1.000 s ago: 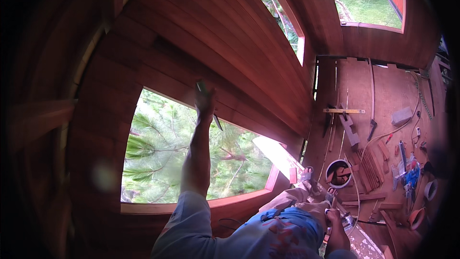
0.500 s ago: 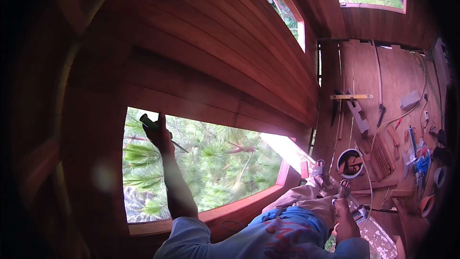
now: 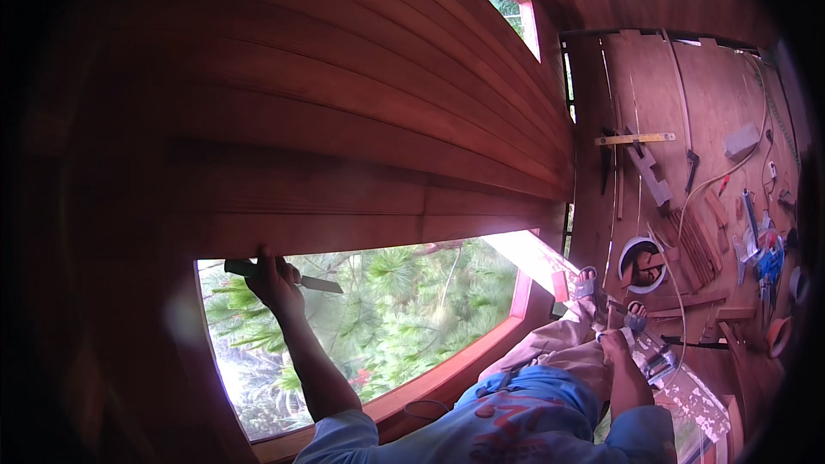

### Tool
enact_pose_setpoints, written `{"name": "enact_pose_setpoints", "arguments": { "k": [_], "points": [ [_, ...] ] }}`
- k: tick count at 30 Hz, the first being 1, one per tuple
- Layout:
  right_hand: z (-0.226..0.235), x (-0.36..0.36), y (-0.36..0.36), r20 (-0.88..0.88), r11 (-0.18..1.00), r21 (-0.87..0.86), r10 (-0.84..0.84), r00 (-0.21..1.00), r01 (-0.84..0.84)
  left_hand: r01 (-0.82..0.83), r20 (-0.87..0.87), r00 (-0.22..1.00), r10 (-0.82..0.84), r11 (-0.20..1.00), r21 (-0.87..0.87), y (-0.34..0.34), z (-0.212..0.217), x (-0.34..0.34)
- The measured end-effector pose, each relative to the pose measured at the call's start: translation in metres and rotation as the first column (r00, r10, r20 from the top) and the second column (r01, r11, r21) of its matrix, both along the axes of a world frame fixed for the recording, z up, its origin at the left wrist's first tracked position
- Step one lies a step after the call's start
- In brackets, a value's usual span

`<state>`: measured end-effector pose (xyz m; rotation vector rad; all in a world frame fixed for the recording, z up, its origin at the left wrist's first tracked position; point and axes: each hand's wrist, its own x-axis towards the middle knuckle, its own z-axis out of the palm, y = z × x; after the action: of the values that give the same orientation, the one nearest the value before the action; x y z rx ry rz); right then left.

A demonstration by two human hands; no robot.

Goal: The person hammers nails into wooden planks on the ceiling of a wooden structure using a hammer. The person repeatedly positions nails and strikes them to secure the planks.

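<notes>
My left hand [image 3: 277, 283] is closed around a green-handled chisel [image 3: 322, 284], its flat metal blade pointing right. The hand is at the upper edge of the window opening [image 3: 382, 397], with a finger reaching up to the lowest board of the wooden wall [image 3: 344, 228]. Low on the right, my right hand [image 3: 614, 345] is beside my leg with its fingers curled. What it grips, if anything, is too small to make out.
I am above a paint-spattered plank [image 3: 700, 408]. On the wooden floor below are a white bucket of wood scraps [image 3: 626, 279], stacked wood strips [image 3: 692, 249], a yellow spirit level [image 3: 636, 138], a hammer [image 3: 692, 170], a grey block [image 3: 741, 142] and a hose [image 3: 709, 185].
My left hand has turned the chisel, so its blade now shows flat side on. The view has shifted, and the hand appears lower against the window's top edge.
</notes>
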<state>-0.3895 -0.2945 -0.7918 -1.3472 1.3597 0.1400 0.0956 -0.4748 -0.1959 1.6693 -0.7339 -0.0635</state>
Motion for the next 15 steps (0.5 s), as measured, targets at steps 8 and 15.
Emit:
{"name": "enact_pose_setpoints", "arguments": {
  "k": [8,15],
  "points": [
    [-0.002,0.042,-0.027,-0.121,0.952,0.18,0.271,0.955,-0.247,0.188,-0.035,0.981,-0.19,0.981,-0.04,0.024,-0.017,0.03],
    [-0.045,0.076,-0.054,-0.12,0.892,0.033,0.451,0.884,-0.451,0.299,0.002,0.954,-0.299,0.953,-0.047,0.02,-0.016,0.025]
  ]
}}
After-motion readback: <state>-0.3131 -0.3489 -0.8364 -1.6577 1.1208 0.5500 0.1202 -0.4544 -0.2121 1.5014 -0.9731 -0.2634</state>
